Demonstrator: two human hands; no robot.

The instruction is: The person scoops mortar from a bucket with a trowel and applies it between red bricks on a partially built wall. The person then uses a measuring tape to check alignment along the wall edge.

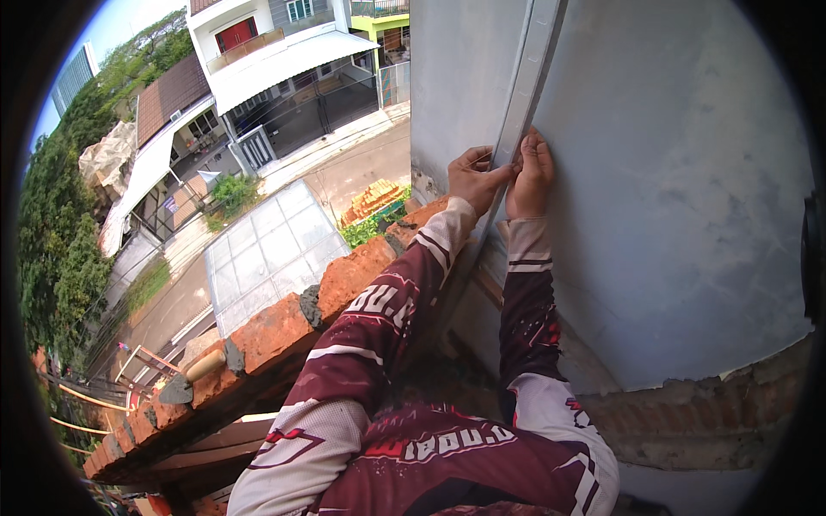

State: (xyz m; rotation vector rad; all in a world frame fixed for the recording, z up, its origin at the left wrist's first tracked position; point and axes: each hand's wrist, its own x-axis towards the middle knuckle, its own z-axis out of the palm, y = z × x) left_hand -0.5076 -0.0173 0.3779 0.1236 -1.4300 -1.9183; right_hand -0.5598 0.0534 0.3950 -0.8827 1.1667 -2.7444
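A long, straight grey metal bar point(527, 82) runs up the plastered grey wall, slightly tilted. Both my hands meet at it, around its lower half. My left hand point(473, 181) is on the bar's left side, fingers curled, its thumb reaching across the bar's front. On the other side, my right hand point(530, 179) is closed against the bar's right edge, with fingers bent upward. A thin line shows near the left fingers, perhaps wire or string. Whatever the fingertips pinch is too small or covered to make out.
Below my left arm runs a raw brick wall edge point(271, 334) with dark mortar lumps. Beyond it is a drop to the street point(357, 163), a translucent roof panel point(274, 249) and houses. The grey wall point(671, 189) fills the right side, with exposed bricks point(714, 421) lower down.
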